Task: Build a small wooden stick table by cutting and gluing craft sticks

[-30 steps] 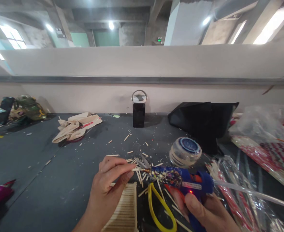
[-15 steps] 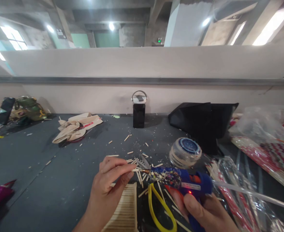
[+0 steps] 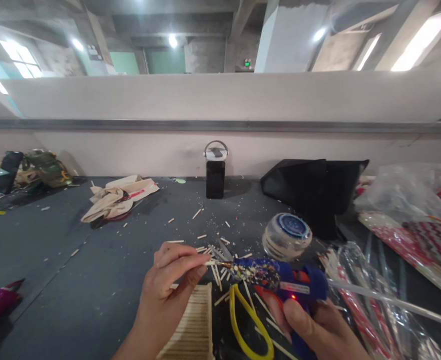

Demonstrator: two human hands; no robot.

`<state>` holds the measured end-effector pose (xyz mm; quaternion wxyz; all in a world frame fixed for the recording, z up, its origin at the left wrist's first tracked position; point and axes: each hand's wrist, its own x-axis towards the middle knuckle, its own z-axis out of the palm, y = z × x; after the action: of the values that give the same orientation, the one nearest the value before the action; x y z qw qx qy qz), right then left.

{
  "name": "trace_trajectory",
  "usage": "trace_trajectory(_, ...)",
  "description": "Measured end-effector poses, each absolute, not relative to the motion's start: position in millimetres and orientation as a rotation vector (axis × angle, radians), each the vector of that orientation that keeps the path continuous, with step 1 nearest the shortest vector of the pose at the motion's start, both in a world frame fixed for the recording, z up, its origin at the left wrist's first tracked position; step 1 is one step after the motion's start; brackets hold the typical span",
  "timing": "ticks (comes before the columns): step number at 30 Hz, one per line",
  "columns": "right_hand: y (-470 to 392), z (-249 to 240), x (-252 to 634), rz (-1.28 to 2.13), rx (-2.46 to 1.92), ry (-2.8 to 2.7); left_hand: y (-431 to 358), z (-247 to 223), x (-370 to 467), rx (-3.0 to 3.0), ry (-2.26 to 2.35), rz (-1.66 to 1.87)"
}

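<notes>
My left hand [image 3: 169, 287] pinches a thin wooden stick [image 3: 210, 263] between thumb and forefinger. My right hand [image 3: 318, 332] grips a blue hot glue gun [image 3: 280, 280] whose red light is on; a clear glue stick [image 3: 389, 302] pokes out of its back. The gun's nozzle touches the tip of the stick. Below my left hand lies a flat panel of glued wooden sticks [image 3: 193, 325]. Loose sticks [image 3: 214, 247] are scattered on the dark table [image 3: 92, 270] behind the nozzle.
A yellow loop of the gun's stand [image 3: 248, 325] lies by the panel. A clear round jar with a blue lid [image 3: 287, 236] sits behind the gun. A black power bank [image 3: 215, 170], black bag [image 3: 314, 190], crumpled cloth [image 3: 117, 196] and plastic packs [image 3: 404, 235] surround the spot.
</notes>
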<state>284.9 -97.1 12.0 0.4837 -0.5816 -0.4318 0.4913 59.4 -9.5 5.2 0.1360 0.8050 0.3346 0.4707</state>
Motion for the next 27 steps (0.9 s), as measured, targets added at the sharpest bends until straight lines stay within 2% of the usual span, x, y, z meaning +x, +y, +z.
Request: trace_trajectory(27, -93.9, 17.5, 284.3, 1.181, -1.419, -1.137, -9.5, 6.2, 59.2, 2.338, 0.979, 1.363)
